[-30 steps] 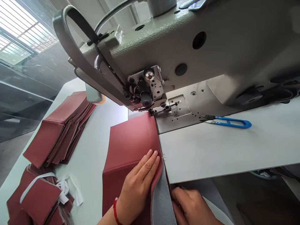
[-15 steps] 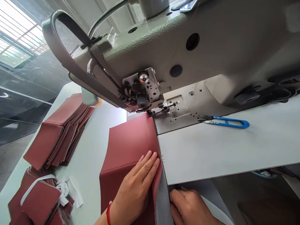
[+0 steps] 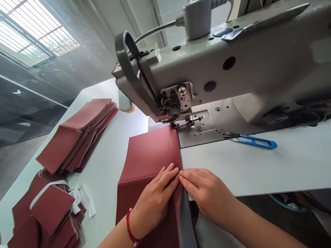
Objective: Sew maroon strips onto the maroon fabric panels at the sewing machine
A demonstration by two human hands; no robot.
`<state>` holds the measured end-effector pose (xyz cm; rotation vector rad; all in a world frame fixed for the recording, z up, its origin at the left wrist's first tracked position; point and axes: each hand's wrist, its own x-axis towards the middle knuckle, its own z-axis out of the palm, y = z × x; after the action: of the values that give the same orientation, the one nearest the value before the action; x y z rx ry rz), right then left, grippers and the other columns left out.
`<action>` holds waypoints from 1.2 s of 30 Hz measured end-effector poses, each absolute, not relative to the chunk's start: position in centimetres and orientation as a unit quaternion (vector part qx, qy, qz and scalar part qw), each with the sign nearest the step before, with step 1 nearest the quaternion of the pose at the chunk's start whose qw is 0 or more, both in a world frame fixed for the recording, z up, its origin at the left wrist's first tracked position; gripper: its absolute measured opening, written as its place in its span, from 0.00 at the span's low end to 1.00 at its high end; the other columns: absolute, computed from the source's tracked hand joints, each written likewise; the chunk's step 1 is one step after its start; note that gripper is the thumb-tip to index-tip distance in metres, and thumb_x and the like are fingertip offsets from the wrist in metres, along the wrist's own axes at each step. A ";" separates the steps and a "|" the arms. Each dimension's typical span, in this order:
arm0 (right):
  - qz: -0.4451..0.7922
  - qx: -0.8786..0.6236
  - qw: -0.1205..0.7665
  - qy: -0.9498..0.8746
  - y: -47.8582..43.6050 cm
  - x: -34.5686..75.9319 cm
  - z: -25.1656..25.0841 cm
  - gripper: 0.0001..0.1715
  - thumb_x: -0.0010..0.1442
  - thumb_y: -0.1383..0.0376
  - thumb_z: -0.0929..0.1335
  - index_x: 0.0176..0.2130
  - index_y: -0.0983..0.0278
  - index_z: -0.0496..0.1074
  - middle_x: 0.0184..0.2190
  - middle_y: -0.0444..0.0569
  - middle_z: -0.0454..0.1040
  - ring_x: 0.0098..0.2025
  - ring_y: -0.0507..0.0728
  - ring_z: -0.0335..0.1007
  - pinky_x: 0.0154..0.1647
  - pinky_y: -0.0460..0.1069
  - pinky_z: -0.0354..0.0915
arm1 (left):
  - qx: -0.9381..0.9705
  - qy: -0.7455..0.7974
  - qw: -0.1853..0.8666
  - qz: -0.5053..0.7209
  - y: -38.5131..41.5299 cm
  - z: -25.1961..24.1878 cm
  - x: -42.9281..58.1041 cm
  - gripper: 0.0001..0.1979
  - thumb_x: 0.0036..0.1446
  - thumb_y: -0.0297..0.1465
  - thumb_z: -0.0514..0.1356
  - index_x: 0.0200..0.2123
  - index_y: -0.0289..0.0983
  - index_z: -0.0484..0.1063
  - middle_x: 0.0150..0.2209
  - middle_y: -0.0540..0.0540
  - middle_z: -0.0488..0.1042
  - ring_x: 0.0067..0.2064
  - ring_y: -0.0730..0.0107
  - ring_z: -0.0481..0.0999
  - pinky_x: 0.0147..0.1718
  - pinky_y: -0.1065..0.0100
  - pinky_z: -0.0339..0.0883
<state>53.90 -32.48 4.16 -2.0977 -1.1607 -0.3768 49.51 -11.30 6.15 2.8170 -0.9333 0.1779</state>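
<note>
The right hand [image 3: 207, 193] has come up from below the table [image 3: 248, 165]. It now pinches the red leather's [image 3: 152, 151] edge, beside the left hand's [image 3: 156, 198] fingertips.

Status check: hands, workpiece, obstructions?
Left hand resting on red panel. Right hand at its edge. Far corner at presser foot. Blue snips apart, to the right.

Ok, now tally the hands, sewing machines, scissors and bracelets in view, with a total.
Hands (left hand, right hand): 2
Sewing machine: 1
Scissors: 1
Bracelet: 1
Total: 5
</note>
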 end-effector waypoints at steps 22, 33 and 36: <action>-0.161 -0.769 0.267 -0.558 -33.3 54.9 3.3 0.22 0.61 0.75 0.62 0.53 0.81 0.70 0.50 0.64 0.72 0.52 0.66 0.68 0.53 0.57 0.70 | 0.989 0.060 0.127 0.056 -14.5 5.8 53.7 0.13 0.64 0.29 0.49 0.25 0.37 0.63 0.40 0.42 0.64 0.44 0.57 0.61 0.44 0.51 0.62; -0.168 -0.763 0.255 -0.569 -33.2 55.3 3.2 0.22 0.60 0.73 0.62 0.52 0.82 0.70 0.50 0.65 0.72 0.51 0.65 0.68 0.54 0.56 0.69 | 0.994 0.058 0.016 0.091 -15.1 6.2 56.4 0.11 0.63 0.32 0.50 0.31 0.35 0.67 0.45 0.36 0.63 0.52 0.48 0.59 0.53 0.38 0.55; -0.173 -0.763 0.250 -0.570 -33.2 55.3 3.2 0.21 0.61 0.73 0.62 0.51 0.81 0.71 0.49 0.66 0.72 0.50 0.64 0.69 0.53 0.57 0.69 | 0.992 0.063 0.064 0.091 -15.0 5.7 56.9 0.12 0.63 0.30 0.49 0.27 0.37 0.66 0.41 0.40 0.63 0.46 0.53 0.61 0.49 0.43 0.60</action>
<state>55.34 -33.21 3.17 -2.0781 -1.5514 -0.4703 56.88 -15.03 5.70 2.9940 0.1890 0.2755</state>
